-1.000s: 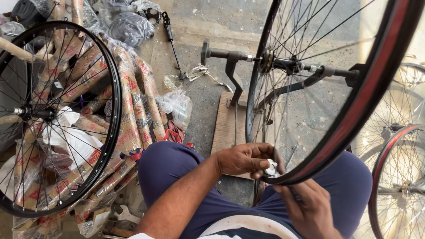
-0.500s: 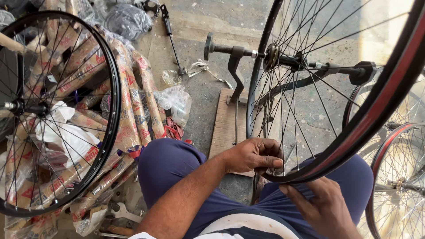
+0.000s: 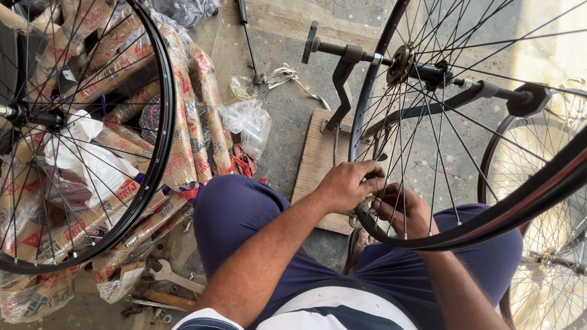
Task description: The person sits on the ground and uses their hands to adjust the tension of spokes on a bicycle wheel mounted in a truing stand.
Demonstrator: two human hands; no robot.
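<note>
Head view: a black spoked bicycle wheel rim [image 3: 367, 110] is mounted upright on a dark metal truing stand [image 3: 342, 79], whose base is a bare wooden board [image 3: 315, 162] on the concrete floor. The left hand [image 3: 348, 183] is closed around the rim's lower edge, and the right hand [image 3: 403, 211] pinches the same section from inside the spokes. A second black spoked wheel [image 3: 156, 122] leans at left against paper-wrapped bundles [image 3: 189, 122].

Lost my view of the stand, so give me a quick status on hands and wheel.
Left hand gripping wheel rim. Right hand at rim among spokes. Wheel mounted on truing stand. Nothing blocking.
</note>
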